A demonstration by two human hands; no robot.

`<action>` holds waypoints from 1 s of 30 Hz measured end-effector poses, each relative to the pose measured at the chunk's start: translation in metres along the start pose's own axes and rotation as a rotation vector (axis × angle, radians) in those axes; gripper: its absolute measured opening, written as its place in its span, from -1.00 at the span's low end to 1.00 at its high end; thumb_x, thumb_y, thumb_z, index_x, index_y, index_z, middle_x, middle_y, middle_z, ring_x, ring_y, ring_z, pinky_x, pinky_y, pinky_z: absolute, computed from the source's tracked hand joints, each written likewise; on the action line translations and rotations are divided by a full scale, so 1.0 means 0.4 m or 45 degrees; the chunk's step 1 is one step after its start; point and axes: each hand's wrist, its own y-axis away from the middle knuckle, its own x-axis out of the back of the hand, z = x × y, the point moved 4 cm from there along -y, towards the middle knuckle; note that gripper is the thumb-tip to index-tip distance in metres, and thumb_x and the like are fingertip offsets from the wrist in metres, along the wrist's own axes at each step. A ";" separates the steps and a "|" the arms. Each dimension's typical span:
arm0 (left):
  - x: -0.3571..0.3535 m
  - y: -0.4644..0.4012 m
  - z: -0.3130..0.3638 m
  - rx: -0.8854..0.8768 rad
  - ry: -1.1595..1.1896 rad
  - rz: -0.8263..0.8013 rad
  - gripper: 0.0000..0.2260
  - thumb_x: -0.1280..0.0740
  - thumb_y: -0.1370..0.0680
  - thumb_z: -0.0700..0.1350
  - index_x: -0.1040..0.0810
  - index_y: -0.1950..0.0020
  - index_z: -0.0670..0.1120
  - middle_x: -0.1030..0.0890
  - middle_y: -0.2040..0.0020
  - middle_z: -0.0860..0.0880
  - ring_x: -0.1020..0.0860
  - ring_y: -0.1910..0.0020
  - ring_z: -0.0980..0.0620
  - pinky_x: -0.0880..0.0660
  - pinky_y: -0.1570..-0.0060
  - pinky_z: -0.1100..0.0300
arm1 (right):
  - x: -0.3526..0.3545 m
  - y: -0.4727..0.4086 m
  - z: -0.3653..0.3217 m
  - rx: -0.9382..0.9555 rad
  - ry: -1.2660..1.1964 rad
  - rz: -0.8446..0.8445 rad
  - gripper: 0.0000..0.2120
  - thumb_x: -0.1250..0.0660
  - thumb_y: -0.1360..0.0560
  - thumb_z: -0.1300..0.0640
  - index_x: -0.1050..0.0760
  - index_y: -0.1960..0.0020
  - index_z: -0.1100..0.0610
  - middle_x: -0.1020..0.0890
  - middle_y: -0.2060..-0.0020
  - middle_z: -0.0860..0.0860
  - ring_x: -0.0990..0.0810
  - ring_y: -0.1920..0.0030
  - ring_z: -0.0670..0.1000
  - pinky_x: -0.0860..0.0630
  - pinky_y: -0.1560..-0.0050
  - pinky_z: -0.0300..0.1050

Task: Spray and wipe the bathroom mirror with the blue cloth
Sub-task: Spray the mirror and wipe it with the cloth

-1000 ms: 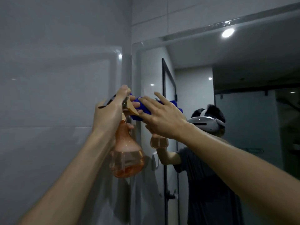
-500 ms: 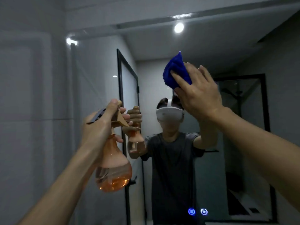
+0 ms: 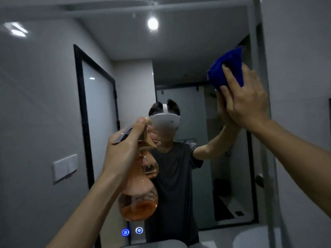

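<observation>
The bathroom mirror [image 3: 53, 104] fills most of the view. My right hand [image 3: 245, 102] presses the bunched blue cloth [image 3: 226, 68] flat against the glass near the mirror's upper right edge. My left hand [image 3: 123, 149] holds an orange, bulb-shaped spray bottle [image 3: 138, 199] by its neck in front of the mirror's middle, with a finger over the trigger. The bottle is about a quarter full of orange liquid. In the glass I see the reflection of a person in a dark shirt with a white headset.
The mirror's right frame edge [image 3: 258, 51] runs down beside the cloth, with grey wall [image 3: 300, 68] beyond it. Two lit blue touch buttons [image 3: 132, 231] glow at the mirror's bottom. A white basin rim [image 3: 250, 238] shows at lower right.
My right hand has swept the blue cloth across the glass from the left edge to the upper right. My view has turned right, and the spray bottle now sits mid-frame.
</observation>
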 end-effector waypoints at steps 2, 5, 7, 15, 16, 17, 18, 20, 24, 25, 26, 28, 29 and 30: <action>-0.080 0.006 -0.018 0.014 0.025 -0.034 -0.71 -0.32 -0.57 0.07 -0.68 0.04 -0.13 -0.73 0.15 -0.18 -0.72 0.11 -0.18 -0.63 0.02 -0.14 | 0.009 0.035 0.071 0.013 0.030 -0.021 -0.52 -0.06 -0.70 -0.06 -0.19 -0.57 0.09 -0.36 -0.39 0.32 -0.41 -0.27 0.33 -0.44 -0.25 0.27; -0.189 0.011 -0.050 0.022 0.047 -0.096 -0.66 -0.31 -0.58 0.08 -0.68 0.00 -0.18 -0.72 0.13 -0.22 -0.72 0.12 -0.16 -0.65 0.19 0.07 | 0.009 0.059 0.115 0.068 0.026 -0.008 -0.52 -0.05 -0.70 -0.07 -0.23 -0.56 0.10 -0.38 -0.38 0.30 -0.44 -0.22 0.30 -0.47 -0.19 0.20; -0.246 0.019 -0.072 0.020 0.016 -0.146 -0.63 -0.29 -0.58 0.11 -0.67 -0.01 -0.18 -0.72 0.13 -0.20 -0.72 0.13 -0.14 -0.61 0.22 0.06 | 0.009 0.063 0.120 0.079 -0.001 0.037 -0.53 -0.07 -0.69 -0.06 -0.27 -0.54 0.10 -0.40 -0.38 0.30 -0.46 -0.22 0.30 -0.47 -0.19 0.17; -0.341 0.074 -0.156 0.125 -0.018 -0.196 -0.64 -0.31 -0.58 0.15 -0.68 0.00 -0.13 -0.72 0.15 -0.16 -0.72 0.13 -0.15 -0.59 0.03 -0.34 | 0.012 0.130 0.160 0.027 -0.036 0.075 -0.55 -0.09 -0.70 -0.04 -0.27 -0.54 0.08 -0.38 -0.43 0.30 -0.43 -0.33 0.28 -0.43 -0.30 0.25; -0.345 0.077 -0.163 0.126 -0.026 -0.191 -0.65 -0.31 -0.58 0.14 -0.68 0.01 -0.13 -0.72 0.16 -0.16 -0.72 0.14 -0.15 -0.59 0.03 -0.34 | 0.014 0.145 0.167 0.010 -0.043 0.063 -0.55 -0.09 -0.70 -0.04 -0.26 -0.55 0.07 -0.37 -0.43 0.30 -0.42 -0.36 0.28 -0.43 -0.31 0.26; -0.350 0.079 -0.168 0.124 -0.028 -0.190 -0.67 -0.31 -0.59 0.13 -0.69 0.02 -0.11 -0.72 0.17 -0.17 -0.72 0.16 -0.15 -0.59 0.04 -0.33 | 0.016 0.161 0.174 -0.009 -0.054 0.049 -0.54 -0.09 -0.70 -0.04 -0.24 -0.56 0.07 -0.36 -0.44 0.30 -0.40 -0.38 0.28 -0.42 -0.33 0.25; -0.356 0.081 -0.173 0.119 -0.026 -0.194 -0.69 -0.31 -0.59 0.13 -0.69 0.05 -0.08 -0.71 0.18 -0.18 -0.71 0.17 -0.17 -0.59 0.04 -0.34 | 0.017 0.176 0.180 -0.029 -0.064 0.038 -0.54 -0.09 -0.70 -0.04 -0.23 -0.56 0.07 -0.35 -0.45 0.30 -0.39 -0.40 0.27 -0.41 -0.34 0.25; -0.369 0.086 -0.178 0.103 -0.032 -0.206 -0.71 -0.31 -0.60 0.12 -0.70 0.12 -0.04 -0.70 0.20 -0.20 -0.70 0.21 -0.20 -0.59 0.02 -0.32 | 0.021 0.203 0.185 -0.076 -0.071 0.033 -0.54 -0.07 -0.71 -0.05 -0.23 -0.56 0.07 -0.34 -0.45 0.29 -0.39 -0.40 0.27 -0.42 -0.35 0.23; -0.376 0.091 -0.186 0.103 -0.019 -0.146 -0.67 -0.32 -0.58 0.15 -0.69 0.12 -0.08 -0.68 0.23 -0.21 -0.69 0.20 -0.23 -0.61 0.03 -0.28 | 0.027 0.244 0.176 -0.141 -0.083 0.020 -0.53 -0.06 -0.70 -0.05 -0.23 -0.56 0.09 -0.35 -0.45 0.31 -0.41 -0.38 0.28 -0.44 -0.31 0.25; -0.372 0.091 -0.187 0.121 0.010 -0.133 -0.65 -0.33 -0.58 0.16 -0.68 0.08 -0.10 -0.69 0.20 -0.21 -0.69 0.16 -0.26 -0.61 0.05 -0.28 | 0.028 0.253 0.172 -0.158 -0.077 0.019 -0.53 -0.06 -0.70 -0.05 -0.24 -0.56 0.10 -0.35 -0.44 0.31 -0.41 -0.38 0.29 -0.45 -0.30 0.26; -0.367 0.091 -0.188 0.139 0.036 -0.126 -0.64 -0.33 -0.57 0.17 -0.68 0.05 -0.12 -0.70 0.17 -0.21 -0.69 0.13 -0.28 -0.60 0.08 -0.26 | 0.030 0.263 0.168 -0.178 -0.068 0.021 -0.53 -0.06 -0.70 -0.04 -0.25 -0.56 0.11 -0.36 -0.44 0.31 -0.41 -0.38 0.29 -0.45 -0.30 0.26; -0.353 0.092 -0.185 0.160 0.040 -0.132 -0.63 -0.33 -0.56 0.17 -0.68 0.01 -0.13 -0.71 0.12 -0.19 -0.70 0.10 -0.24 -0.61 0.19 -0.14 | 0.034 0.288 0.153 -0.213 -0.054 0.021 -0.54 -0.07 -0.70 -0.03 -0.27 -0.55 0.13 -0.36 -0.43 0.32 -0.41 -0.38 0.29 -0.44 -0.29 0.27; -0.347 0.095 -0.182 0.166 0.030 -0.144 -0.63 -0.32 -0.56 0.17 -0.67 -0.01 -0.13 -0.72 0.12 -0.18 -0.70 0.12 -0.22 -0.59 0.25 -0.05 | 0.036 0.307 0.144 -0.218 -0.053 0.016 -0.54 -0.08 -0.70 -0.03 -0.27 -0.54 0.13 -0.36 -0.43 0.32 -0.41 -0.38 0.29 -0.43 -0.30 0.28; -0.341 0.099 -0.180 0.173 0.019 -0.156 -0.62 -0.31 -0.55 0.18 -0.67 -0.01 -0.12 -0.72 0.13 -0.17 -0.70 0.16 -0.22 -0.56 0.30 0.00 | 0.039 0.331 0.132 -0.198 -0.055 0.013 -0.54 -0.11 -0.69 -0.02 -0.29 -0.54 0.13 -0.36 -0.43 0.33 -0.40 -0.39 0.30 -0.41 -0.31 0.29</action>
